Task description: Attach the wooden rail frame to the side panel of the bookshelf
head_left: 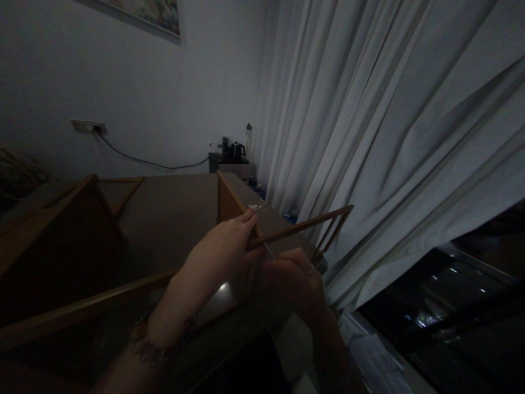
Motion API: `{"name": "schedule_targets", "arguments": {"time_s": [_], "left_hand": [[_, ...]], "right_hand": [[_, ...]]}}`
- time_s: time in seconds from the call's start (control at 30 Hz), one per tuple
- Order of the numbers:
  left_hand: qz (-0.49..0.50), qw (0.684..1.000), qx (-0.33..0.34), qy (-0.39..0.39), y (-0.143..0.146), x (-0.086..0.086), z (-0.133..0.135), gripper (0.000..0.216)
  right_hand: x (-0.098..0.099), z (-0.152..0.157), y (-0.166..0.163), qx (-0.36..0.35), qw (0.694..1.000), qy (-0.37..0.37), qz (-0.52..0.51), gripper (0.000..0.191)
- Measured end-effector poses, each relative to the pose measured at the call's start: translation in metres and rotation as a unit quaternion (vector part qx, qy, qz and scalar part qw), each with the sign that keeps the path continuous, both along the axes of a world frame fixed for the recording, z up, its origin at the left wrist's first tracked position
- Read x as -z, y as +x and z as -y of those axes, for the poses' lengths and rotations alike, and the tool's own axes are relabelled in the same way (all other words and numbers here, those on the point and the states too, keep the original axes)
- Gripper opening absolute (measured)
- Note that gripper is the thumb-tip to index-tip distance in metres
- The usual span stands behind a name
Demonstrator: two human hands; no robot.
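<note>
My left hand (221, 238), a beaded bracelet on its wrist, is closed around a wooden joint where an upright wooden board (230, 201) meets a slim wooden frame (305, 225). The frame juts out to the right past the table's edge. My right hand (298, 276), with a ring on one finger, is closed on a tool with a thin metal shaft (269, 250). Its tip points up at the joint beside my left fingers. My fist hides the handle, so I cannot tell the tool's kind. Several small pale pieces (257, 206) lie on the table just beyond my left fingertips.
A brown table (176, 210) bears the wooden parts. Another wooden piece (61, 230) stands at the left, and a long rail (94, 301) crosses the near side. A black kettle (237, 150) stands on a cabinet at the back. White curtains (369, 120) hang along the right.
</note>
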State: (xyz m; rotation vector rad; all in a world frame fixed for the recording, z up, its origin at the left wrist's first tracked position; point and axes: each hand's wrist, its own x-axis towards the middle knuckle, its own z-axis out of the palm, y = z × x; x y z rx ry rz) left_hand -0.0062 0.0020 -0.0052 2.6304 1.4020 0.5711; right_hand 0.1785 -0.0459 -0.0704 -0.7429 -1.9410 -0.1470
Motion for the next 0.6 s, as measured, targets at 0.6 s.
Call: {"name": "schedule_targets", "arguments": {"time_s": [0.6], "left_hand": [[0.002,1.0,0.009,0.001,0.001,-0.004,0.004,0.039]], "right_hand": [[-0.015,-0.022,0.019,-0.127,0.986,0.067,0.085,0.022]]}}
